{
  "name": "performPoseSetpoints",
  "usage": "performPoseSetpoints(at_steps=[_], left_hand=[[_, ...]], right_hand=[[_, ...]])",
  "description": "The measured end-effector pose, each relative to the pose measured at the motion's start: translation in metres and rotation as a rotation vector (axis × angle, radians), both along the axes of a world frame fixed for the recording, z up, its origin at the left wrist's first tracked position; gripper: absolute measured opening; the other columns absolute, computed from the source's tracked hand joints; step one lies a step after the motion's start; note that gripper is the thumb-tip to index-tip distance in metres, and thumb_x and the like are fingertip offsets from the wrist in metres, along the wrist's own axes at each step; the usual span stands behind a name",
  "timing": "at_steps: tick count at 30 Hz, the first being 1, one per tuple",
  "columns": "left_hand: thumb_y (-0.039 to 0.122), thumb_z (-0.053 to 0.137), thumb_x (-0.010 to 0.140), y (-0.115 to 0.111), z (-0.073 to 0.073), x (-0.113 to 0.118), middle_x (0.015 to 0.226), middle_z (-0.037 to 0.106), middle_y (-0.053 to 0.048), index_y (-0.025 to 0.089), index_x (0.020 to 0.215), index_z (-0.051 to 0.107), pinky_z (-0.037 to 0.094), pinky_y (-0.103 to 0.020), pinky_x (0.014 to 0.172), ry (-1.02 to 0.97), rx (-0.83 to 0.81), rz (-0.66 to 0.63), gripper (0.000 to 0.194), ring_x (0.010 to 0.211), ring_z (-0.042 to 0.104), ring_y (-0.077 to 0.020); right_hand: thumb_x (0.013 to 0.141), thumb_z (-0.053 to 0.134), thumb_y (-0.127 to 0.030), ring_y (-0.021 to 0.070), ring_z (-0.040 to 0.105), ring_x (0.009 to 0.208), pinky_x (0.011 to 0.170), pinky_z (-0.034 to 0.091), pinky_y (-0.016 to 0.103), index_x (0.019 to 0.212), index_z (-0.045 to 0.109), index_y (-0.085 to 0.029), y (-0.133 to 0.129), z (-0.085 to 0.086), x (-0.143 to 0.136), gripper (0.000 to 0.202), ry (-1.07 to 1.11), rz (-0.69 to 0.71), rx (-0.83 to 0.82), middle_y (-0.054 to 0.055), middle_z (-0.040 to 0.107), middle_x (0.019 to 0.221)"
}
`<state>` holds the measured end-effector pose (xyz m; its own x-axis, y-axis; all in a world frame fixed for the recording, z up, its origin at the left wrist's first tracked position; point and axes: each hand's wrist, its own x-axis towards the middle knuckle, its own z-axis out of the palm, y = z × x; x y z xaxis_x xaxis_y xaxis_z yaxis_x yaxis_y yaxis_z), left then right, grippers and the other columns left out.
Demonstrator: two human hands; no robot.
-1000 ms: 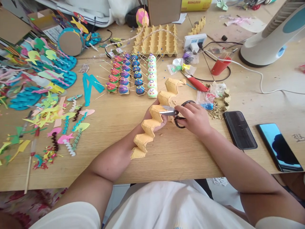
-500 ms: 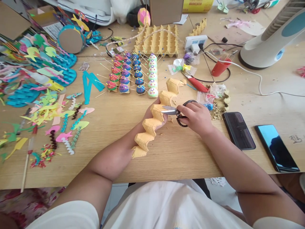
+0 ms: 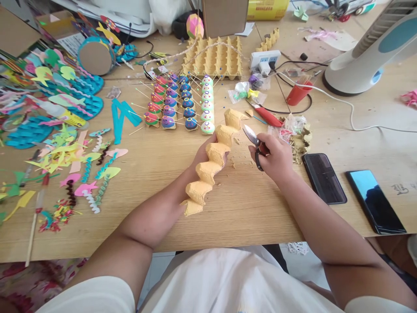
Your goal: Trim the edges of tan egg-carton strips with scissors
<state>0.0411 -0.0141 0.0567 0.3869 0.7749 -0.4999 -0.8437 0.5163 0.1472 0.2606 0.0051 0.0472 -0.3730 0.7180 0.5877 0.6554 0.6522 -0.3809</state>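
Observation:
My left hand (image 3: 211,147) is closed on a strip of yellow egg carton (image 3: 206,173), mostly hidden beneath it; the strip runs diagonally with several pointed cups. To its right, my right hand (image 3: 275,156) grips scissors (image 3: 252,137) with black handles, their blades pointing up and left, apart from the strip. Small carton scraps (image 3: 239,164) lie on the table between the hands. Beyond the strip stand rows of painted carton cups: red ones (image 3: 151,118), purple ones (image 3: 168,122), dark blue ones (image 3: 190,123) and white ones (image 3: 207,127), many with thin sticks poking out.
A whole egg tray (image 3: 213,56) lies at the back. Two phones (image 3: 325,178) rest at the right, near a pile of carton trimmings (image 3: 301,143). A red cup (image 3: 299,92) and a fan (image 3: 355,65) stand behind. Paper fish and scraps (image 3: 58,150) cover the left side.
The scissors have come away from the strip, moving right with my right hand, and their blades now point up and left. More scraps show on the table.

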Motion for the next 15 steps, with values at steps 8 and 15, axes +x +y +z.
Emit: performPoseSetpoints(at_steps=[8,15], left_hand=[[0.054,0.057,0.098,-0.005,0.003,0.006,0.044,0.045,0.004,0.021,0.071,0.055,0.037,-0.025,0.043,0.214,0.091,-0.069,0.043,0.036,0.04,-0.0086],[0.05,0.06,0.097,-0.004,0.001,0.006,0.051,0.057,0.002,0.022,0.076,0.064,0.051,-0.029,0.064,0.293,0.169,0.015,0.036,0.053,0.06,-0.0158]], right_hand=[[0.093,0.061,-0.041,0.0201,0.057,0.074,0.07,0.04,0.032,0.109,0.063,-0.021,-0.006,0.002,-0.008,0.025,-0.108,0.261,-0.141,0.004,0.066,0.083],[0.094,0.061,-0.043,0.0205,0.059,0.073,0.068,0.037,0.031,0.108,0.066,-0.02,-0.012,0.006,-0.011,0.028,-0.194,0.266,-0.19,0.005,0.068,0.081]])
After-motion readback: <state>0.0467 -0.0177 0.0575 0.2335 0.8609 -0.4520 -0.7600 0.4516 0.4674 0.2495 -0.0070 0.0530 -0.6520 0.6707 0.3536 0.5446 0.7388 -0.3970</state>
